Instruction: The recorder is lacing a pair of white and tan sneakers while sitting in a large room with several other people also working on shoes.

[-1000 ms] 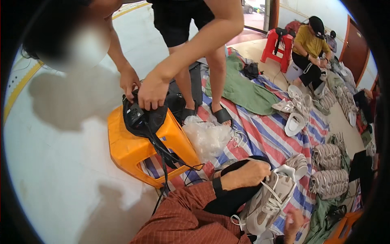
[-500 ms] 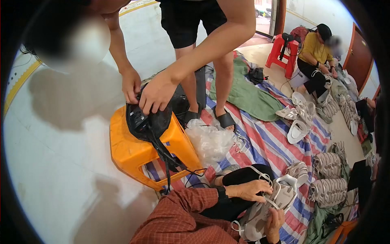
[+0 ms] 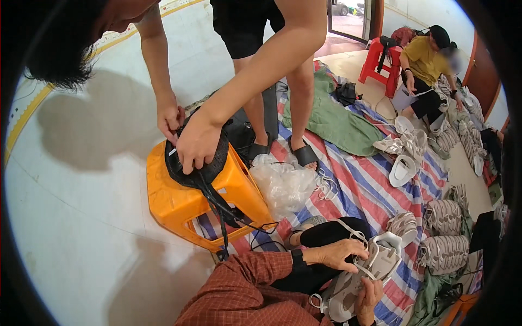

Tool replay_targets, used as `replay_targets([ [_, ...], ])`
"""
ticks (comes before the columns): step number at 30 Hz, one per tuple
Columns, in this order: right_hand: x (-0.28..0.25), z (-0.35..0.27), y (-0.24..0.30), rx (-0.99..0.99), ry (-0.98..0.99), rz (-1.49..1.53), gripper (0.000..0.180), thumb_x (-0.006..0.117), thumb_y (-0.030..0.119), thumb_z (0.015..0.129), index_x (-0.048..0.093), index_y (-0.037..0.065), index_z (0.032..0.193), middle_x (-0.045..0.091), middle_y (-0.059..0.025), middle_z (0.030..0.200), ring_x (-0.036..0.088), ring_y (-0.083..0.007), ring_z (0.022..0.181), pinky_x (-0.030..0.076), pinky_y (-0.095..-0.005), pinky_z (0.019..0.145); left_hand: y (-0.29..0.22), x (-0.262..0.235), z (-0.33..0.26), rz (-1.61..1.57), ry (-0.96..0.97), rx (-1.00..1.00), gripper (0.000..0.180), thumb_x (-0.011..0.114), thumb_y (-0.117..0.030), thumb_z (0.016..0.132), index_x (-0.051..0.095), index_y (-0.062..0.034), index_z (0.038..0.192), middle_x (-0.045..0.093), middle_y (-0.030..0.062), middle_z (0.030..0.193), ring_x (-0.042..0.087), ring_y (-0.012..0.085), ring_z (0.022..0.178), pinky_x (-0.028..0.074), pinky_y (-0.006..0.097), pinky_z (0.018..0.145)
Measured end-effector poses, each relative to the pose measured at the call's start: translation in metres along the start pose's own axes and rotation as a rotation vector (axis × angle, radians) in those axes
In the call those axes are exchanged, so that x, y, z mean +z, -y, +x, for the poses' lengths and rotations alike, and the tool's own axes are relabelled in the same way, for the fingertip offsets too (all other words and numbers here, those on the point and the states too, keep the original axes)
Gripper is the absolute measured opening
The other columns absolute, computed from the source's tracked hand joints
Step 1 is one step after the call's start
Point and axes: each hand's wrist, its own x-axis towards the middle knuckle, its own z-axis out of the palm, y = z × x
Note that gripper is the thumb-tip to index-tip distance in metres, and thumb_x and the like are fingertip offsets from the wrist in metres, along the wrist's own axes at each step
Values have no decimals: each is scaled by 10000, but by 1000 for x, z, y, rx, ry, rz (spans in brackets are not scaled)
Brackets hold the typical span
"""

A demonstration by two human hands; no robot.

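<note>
A beige and white sneaker (image 3: 343, 293) lies across my lap, its open collar turned toward the upper right. My left hand (image 3: 340, 254), with a dark band on the wrist, is above the shoe's lacing, thumb and fingers closed on a pale shoelace (image 3: 356, 234) that loops up from it. Beside the shoe's near side, my right hand (image 3: 370, 296) pinches another stretch of lace between thumb and fingers. Part of the right hand is cut off by the lower edge. A white loop of lace hangs near the toe.
Another person's hands (image 3: 187, 144) work in a black mesh bag (image 3: 215, 157) on an orange stool (image 3: 163, 187). Clear plastic bags (image 3: 283, 185) lie beside it. Several sneakers (image 3: 443, 254) rest on the striped sheet (image 3: 353, 190). A person in yellow (image 3: 427, 60) sits near a red stool (image 3: 375, 62).
My hands keep nearly the same hold on the lace. The standing person's head and hands have shifted over the bag. The person in yellow has moved their hands apart.
</note>
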Motion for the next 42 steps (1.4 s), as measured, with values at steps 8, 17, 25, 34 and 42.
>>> replay_targets([
  [8, -1, -1, 0, 9, 10, 14, 205, 476, -54, 716, 572, -17, 893, 492, -148, 723, 471, -306, 663, 361, -375, 590, -2, 2, 0, 8, -26, -5, 469, 690, -252, 688, 589, -38, 1094, 567, 145, 1166, 460, 343, 1158, 311, 433, 1022],
  [17, 0, -4, -5, 4, 8, 18, 219, 482, -44, 698, 579, -17, 893, 507, -153, 739, 486, -312, 678, 377, -375, 602, 1, 7, 0, 21, -83, 36, 444, 696, -230, 679, 599, -31, 1063, 583, 137, 1145, 479, 342, 1125, 330, 425, 1004],
  [25, 2, -4, -8, -15, -27, 22, 228, 502, -35, 680, 590, -14, 890, 504, -143, 722, 475, -302, 646, 369, -377, 577, -3, 8, 1, 59, -159, 73, 397, 703, -223, 645, 606, -8, 965, 600, 157, 1066, 519, 323, 1056, 377, 407, 940],
  [34, 2, -3, -8, 13, -35, 41, 218, 489, -91, 703, 574, -19, 891, 455, -125, 682, 454, -269, 624, 353, -353, 546, -3, 6, 1, 43, -140, 24, 412, 715, -212, 659, 613, -38, 1018, 601, 126, 1113, 508, 325, 1088, 371, 409, 966],
  [42, 1, -7, -19, -31, -58, 42, 329, 563, -34, 601, 598, 47, 919, 498, -103, 699, 475, -304, 630, 360, -386, 548, -1, 6, 4, 68, -85, -18, 414, 707, -183, 688, 603, -24, 1056, 596, 124, 1145, 522, 330, 1081, 378, 404, 969],
])
